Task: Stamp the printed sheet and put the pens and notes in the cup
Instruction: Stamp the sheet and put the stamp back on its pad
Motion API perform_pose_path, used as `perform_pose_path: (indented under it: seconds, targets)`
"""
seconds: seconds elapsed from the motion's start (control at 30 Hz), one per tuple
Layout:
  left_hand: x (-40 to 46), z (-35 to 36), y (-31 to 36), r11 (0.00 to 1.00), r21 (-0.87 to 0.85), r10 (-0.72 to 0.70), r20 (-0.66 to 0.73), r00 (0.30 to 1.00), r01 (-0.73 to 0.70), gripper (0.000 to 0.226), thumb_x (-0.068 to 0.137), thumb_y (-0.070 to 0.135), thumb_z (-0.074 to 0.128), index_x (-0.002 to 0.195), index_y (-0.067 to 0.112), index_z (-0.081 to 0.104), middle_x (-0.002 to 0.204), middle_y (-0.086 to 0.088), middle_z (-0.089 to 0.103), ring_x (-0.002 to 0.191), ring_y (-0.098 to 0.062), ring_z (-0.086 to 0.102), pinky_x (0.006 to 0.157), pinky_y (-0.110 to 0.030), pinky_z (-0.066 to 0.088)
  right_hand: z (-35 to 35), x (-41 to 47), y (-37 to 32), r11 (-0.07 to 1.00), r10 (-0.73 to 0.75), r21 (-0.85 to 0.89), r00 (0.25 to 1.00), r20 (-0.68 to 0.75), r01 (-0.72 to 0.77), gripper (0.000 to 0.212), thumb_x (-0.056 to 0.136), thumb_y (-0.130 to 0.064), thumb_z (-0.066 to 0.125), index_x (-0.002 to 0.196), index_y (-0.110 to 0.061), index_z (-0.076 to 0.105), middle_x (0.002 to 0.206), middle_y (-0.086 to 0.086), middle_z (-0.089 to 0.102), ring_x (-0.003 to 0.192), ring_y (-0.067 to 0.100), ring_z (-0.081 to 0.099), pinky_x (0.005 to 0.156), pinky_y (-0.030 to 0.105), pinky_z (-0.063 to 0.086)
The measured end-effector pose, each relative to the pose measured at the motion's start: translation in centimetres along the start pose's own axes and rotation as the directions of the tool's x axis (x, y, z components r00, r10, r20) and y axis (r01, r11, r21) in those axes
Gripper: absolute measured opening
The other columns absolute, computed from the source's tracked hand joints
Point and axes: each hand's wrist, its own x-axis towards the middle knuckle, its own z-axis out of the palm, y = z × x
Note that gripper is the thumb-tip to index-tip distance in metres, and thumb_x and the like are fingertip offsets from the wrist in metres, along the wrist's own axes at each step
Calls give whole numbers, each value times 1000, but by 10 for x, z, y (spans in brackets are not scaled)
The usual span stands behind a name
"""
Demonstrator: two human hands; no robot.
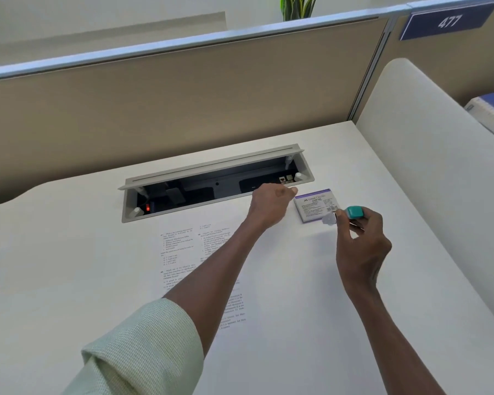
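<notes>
The printed sheet point(200, 266) lies on the desk point(69, 266), near of the open cable tray point(214, 183) set into the desk. Right of the tray lies the stamp pad box point(314, 205). A partition point(154, 109) stands along the far edge, a plant point(297, 7) behind it.

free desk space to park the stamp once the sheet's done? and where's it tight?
Bare desk lies left of the printed sheet, below the open cable tray. More lies right of the right hand, toward the white side panel. Crowded spot: the stamp pad box, with the left hand at its edge and the stamp over it.
</notes>
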Motion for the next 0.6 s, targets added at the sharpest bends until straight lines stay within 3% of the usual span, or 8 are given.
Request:
perform_pose_path:
  seconds: [0.07,0.17,0.33,0.47,0.6]
  targets:
    - [-11,-9,-8,1000,1,8,-33,999,-8,27,91,40,60,97,19,76,111,2,73,96,-9,62,79,-21,45,-2,-3,-3,1000,17,7,1000,12,-17,32,91,-28,68,114,-10,55,109,13,71,91,17,67,75,-7,41]
    - [-35,-25,-30,998,62,14,-103,995,-8,25,90,35,61,101,18,76,107,4,74,80,7,57,67,-7,36,-5,-10,-8,999,18,27,999,45,-19,31,92,-26,66,115,-9,53,114,13,70,96,18,67,75,-5,42]
    - [-78,-53,-65,995,104,19,-191,981,1,21,91,29,61,101,17,75,102,5,75,79,11,57,69,-1,37,-6,-31,-14,998,13,60,993,116,-20,32,92,-20,67,117,-7,52,120,15,67,99,21,66,77,-7,42]
    - [-111,-74,-85,990,140,53,-251,967,-18,18,93,26,60,103,19,74,105,11,72,95,-2,63,81,-11,44,-3,-51,-20,997,7,69,987,158,-18,30,90,-19,69,115,-12,53,110,4,68,98,19,67,80,-1,44]
    - [-154,-86,-108,981,184,107,-289,951,-54,22,94,17,58,112,17,71,118,3,70,111,-10,61,102,-31,47,1,-72,-28,995,-4,102,976,219,-19,27,90,-21,69,112,-19,53,100,-9,64,92,11,65,78,-2,43]
